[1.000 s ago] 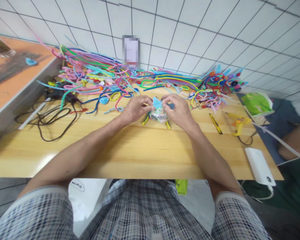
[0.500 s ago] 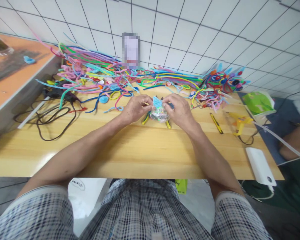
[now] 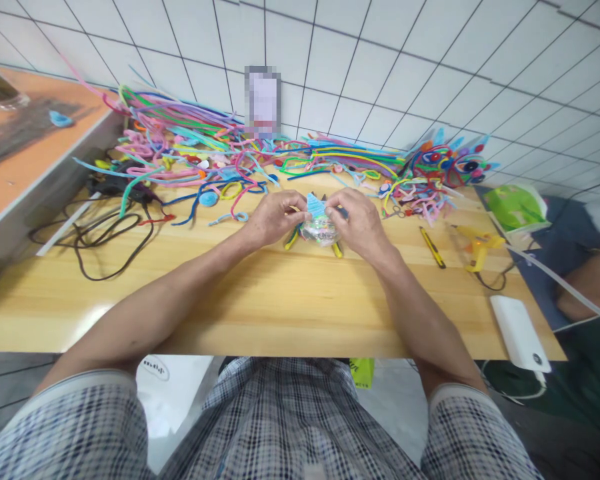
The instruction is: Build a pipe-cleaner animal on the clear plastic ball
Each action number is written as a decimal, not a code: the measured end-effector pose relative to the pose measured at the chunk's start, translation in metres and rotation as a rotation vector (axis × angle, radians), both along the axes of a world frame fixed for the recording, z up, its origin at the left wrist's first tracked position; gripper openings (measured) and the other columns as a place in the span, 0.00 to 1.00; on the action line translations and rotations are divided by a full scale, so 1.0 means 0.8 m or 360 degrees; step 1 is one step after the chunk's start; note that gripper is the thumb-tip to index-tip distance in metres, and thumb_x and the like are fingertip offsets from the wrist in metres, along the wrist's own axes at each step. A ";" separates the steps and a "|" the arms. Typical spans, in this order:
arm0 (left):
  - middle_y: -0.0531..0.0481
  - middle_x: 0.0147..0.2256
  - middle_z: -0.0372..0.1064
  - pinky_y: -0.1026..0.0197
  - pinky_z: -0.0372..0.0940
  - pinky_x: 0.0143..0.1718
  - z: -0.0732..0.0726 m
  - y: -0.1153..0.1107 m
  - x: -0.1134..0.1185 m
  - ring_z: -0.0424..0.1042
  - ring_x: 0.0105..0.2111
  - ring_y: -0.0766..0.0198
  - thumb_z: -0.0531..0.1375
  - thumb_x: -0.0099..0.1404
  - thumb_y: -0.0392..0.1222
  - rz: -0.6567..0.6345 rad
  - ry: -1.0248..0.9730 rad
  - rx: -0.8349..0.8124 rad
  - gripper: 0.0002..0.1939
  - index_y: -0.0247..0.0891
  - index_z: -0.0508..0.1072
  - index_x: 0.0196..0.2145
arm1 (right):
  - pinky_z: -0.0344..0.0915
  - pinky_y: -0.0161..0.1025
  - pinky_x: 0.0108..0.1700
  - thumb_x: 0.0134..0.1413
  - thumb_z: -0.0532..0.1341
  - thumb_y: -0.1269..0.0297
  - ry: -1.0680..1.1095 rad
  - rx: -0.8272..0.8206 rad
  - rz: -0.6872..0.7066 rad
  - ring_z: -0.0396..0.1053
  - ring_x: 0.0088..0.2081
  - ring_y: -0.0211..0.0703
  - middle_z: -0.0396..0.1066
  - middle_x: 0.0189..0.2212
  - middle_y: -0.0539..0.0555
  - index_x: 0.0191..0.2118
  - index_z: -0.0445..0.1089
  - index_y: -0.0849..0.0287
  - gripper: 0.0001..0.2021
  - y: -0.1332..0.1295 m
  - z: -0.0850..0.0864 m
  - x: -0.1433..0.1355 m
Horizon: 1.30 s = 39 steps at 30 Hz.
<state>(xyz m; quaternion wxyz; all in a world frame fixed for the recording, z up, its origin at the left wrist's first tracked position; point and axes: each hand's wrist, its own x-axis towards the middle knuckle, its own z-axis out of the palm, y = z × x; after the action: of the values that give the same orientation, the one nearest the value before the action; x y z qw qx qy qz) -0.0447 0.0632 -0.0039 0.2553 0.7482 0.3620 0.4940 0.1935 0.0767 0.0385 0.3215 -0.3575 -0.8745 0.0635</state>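
Observation:
My left hand [image 3: 281, 217] and my right hand [image 3: 355, 217] are closed in pinches on either side of a small blue ribbed piece [image 3: 316, 205] that looks made of pipe cleaner. The left fingertips grip its left edge and the right fingertips its right edge. Directly below it, on the wooden table, sits a clear, shiny rounded body [image 3: 320, 232] with coloured bits showing through. Yellow-and-dark leg-like ends [image 3: 337, 250] stick out at its lower sides. Whether the blue piece is joined to the body is hidden by my fingers.
Heaped pipe cleaners [image 3: 180, 143] line the wall behind. To the right lie a yellow utility knife [image 3: 433, 247], a yellow glue gun [image 3: 480, 248] and a white power bank [image 3: 520, 332]. Black cable [image 3: 95, 267] loops at left. Another person's arm [image 3: 590, 283] shows at far right.
Both hands stay in the same pinch around the blue piece. The whole view shifts only very slightly; nothing else has visibly moved.

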 end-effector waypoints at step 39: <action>0.33 0.54 0.81 0.44 0.80 0.60 0.010 -0.086 0.024 0.81 0.58 0.47 0.65 0.72 0.28 0.0031 0.0279 0.0452 0.07 0.35 0.74 0.46 | 0.76 0.51 0.48 0.68 0.63 0.73 -0.0055 0.0395 0.0188 0.81 0.53 0.51 0.81 0.47 0.58 0.51 0.73 0.53 0.10 -0.071 -0.008 0.050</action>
<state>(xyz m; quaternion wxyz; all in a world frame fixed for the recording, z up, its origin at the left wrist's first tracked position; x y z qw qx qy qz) -0.0254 -0.0058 0.0045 0.1097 0.8134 0.3166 0.4755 0.2338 0.0201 0.0324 0.3439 -0.2638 -0.9006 -0.0324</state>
